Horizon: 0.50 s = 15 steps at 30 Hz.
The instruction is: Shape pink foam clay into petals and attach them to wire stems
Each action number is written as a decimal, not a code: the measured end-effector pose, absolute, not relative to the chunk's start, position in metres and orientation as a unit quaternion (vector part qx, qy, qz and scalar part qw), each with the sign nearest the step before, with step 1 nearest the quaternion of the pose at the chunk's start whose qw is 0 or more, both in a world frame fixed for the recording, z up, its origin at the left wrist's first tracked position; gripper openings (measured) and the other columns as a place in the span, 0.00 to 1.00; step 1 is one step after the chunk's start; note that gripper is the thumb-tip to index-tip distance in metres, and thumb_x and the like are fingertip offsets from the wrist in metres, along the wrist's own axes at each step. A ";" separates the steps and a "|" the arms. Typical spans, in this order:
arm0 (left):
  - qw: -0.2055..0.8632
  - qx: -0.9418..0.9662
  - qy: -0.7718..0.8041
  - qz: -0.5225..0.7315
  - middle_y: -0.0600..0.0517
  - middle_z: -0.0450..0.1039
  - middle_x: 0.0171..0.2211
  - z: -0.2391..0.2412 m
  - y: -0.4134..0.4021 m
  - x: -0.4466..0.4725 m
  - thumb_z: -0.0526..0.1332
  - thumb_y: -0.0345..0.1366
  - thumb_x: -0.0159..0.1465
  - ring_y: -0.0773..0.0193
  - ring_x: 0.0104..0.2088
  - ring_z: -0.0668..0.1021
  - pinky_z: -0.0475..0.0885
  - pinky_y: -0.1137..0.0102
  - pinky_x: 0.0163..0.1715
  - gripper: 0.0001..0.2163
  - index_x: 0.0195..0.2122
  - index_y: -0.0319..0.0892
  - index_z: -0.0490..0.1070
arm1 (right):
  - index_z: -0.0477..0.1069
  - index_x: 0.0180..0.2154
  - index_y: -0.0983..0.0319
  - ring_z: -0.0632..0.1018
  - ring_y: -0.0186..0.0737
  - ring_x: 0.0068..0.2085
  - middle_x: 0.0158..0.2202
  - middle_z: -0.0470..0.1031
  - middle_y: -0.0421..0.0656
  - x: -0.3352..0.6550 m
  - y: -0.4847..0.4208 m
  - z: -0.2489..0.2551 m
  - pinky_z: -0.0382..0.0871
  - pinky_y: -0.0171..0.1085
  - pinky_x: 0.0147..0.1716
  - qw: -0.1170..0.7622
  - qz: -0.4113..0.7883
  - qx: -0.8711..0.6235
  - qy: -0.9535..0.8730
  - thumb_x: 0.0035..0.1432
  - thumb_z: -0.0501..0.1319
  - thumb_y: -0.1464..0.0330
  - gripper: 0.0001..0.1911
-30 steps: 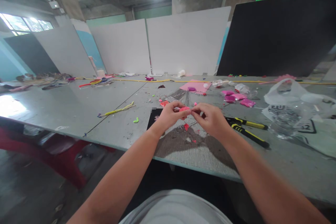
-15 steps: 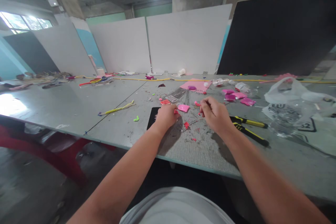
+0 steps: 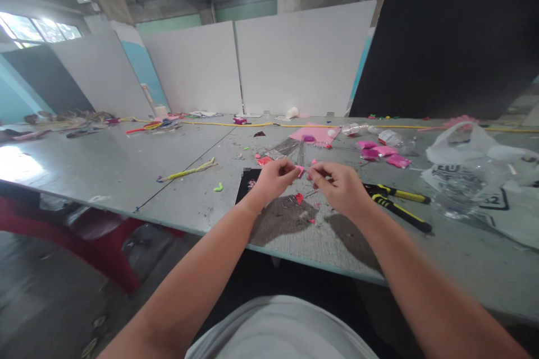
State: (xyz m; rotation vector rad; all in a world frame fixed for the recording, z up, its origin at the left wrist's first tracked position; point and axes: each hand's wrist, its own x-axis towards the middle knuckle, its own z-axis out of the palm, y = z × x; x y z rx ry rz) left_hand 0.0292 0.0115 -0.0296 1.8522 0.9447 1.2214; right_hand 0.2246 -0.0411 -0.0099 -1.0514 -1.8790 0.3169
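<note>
Across a grey table (image 3: 147, 160), a yellow twisted strip (image 3: 189, 171) lies at left, well apart from the work, with a small green piece (image 3: 218, 187) nearer the middle. A dark flat panel (image 3: 242, 188) sits partly hidden beside the left forearm, a red packet (image 3: 264, 161) just beyond it. The left hand (image 3: 275, 179) hangs over the table, thumb and fingers drawn close; a pink piece (image 3: 300, 171) shows right at its fingertips, though whether it is gripped or lies on the table behind cannot be told. Below lies a red scrap (image 3: 298, 198). Facing it, the right hand (image 3: 339, 182) makes a similar pinch, its contents, if any, too small to tell. The two hands are apart, only a narrow gap between their fingertips. Such close work would seem to call for a light pinch, steady wrists and one hand kept quiet as an anchor, since soft-looking pieces may dent under pressure. At right, a tool with black-and-yellow handles (image 3: 406, 196) lies near the right forearm, pink packets (image 3: 385, 151) beyond it and a white plastic bag (image 3: 438, 151) farthest over.
</note>
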 end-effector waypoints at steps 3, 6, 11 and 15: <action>0.453 0.691 0.329 0.457 0.57 0.64 0.20 -0.024 0.003 0.029 0.66 0.52 0.64 0.72 0.22 0.66 0.60 0.73 0.25 0.21 0.26 0.40 0.67 | 0.81 0.41 0.59 0.80 0.42 0.39 0.39 0.81 0.45 0.221 -0.042 -0.011 0.71 0.36 0.28 0.502 0.090 -0.374 -0.774 0.68 0.63 0.63 0.09; 0.525 0.667 0.280 0.448 0.58 0.60 0.19 -0.019 -0.004 0.027 0.68 0.51 0.63 0.75 0.20 0.62 0.56 0.73 0.23 0.23 0.23 0.40 0.64 | 0.82 0.42 0.57 0.78 0.38 0.36 0.42 0.79 0.45 0.218 -0.043 -0.013 0.70 0.35 0.26 0.529 0.081 -0.334 -0.776 0.68 0.64 0.65 0.07; 0.584 0.653 0.213 0.432 0.59 0.58 0.18 -0.020 -0.005 0.024 0.68 0.43 0.64 0.76 0.19 0.59 0.52 0.73 0.21 0.21 0.21 0.40 0.62 | 0.83 0.42 0.57 0.76 0.35 0.33 0.41 0.78 0.45 0.214 -0.044 -0.015 0.68 0.35 0.25 0.543 0.044 -0.307 -0.780 0.68 0.65 0.69 0.07; 0.612 0.637 0.198 0.426 0.59 0.58 0.17 -0.021 -0.004 0.024 0.68 0.39 0.63 0.76 0.18 0.59 0.52 0.74 0.21 0.18 0.21 0.40 0.62 | 0.84 0.45 0.57 0.78 0.39 0.36 0.43 0.79 0.47 0.215 -0.044 -0.016 0.72 0.38 0.28 0.530 0.014 -0.294 -0.796 0.69 0.64 0.69 0.08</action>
